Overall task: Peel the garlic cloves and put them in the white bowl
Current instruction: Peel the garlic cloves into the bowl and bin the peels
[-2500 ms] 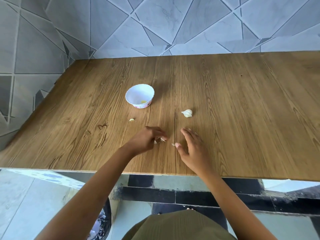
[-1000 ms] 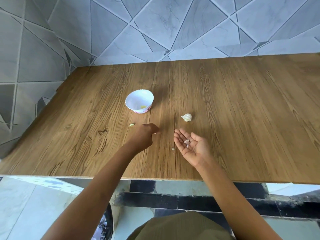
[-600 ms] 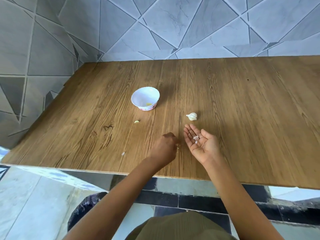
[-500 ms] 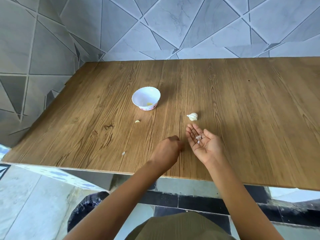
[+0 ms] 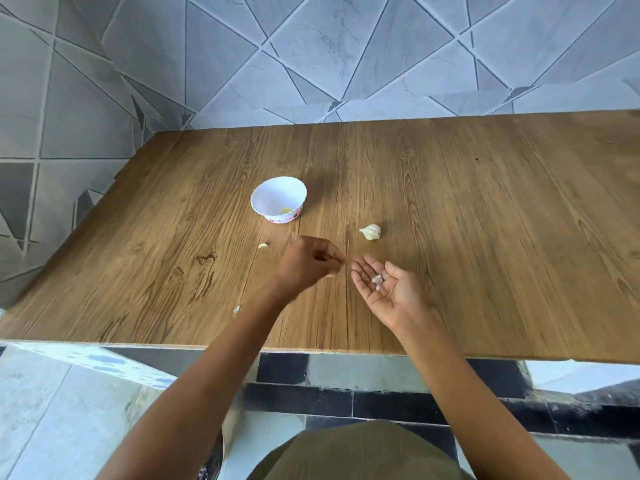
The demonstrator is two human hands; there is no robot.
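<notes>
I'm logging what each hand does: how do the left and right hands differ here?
The left hand is knuckles-up, fingers curled into a pinch; the right hand lies palm-up, fingers straight. The right hand carries small pale garlic bits on its palm; whatever the left hand pinches is too small to tell. Both are over the table near its front edge.

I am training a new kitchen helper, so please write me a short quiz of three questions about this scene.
1. True or false: the white bowl is empty.
2. What lies on the upturned palm of the right hand? A) pale skin scraps B) a knife C) a spoon
3. Fill in: the garlic bulb lies on the table to the ___ of the bowl.
Key: 1 false, a yellowish clove lies in it; 2 A; 3 right.
</notes>
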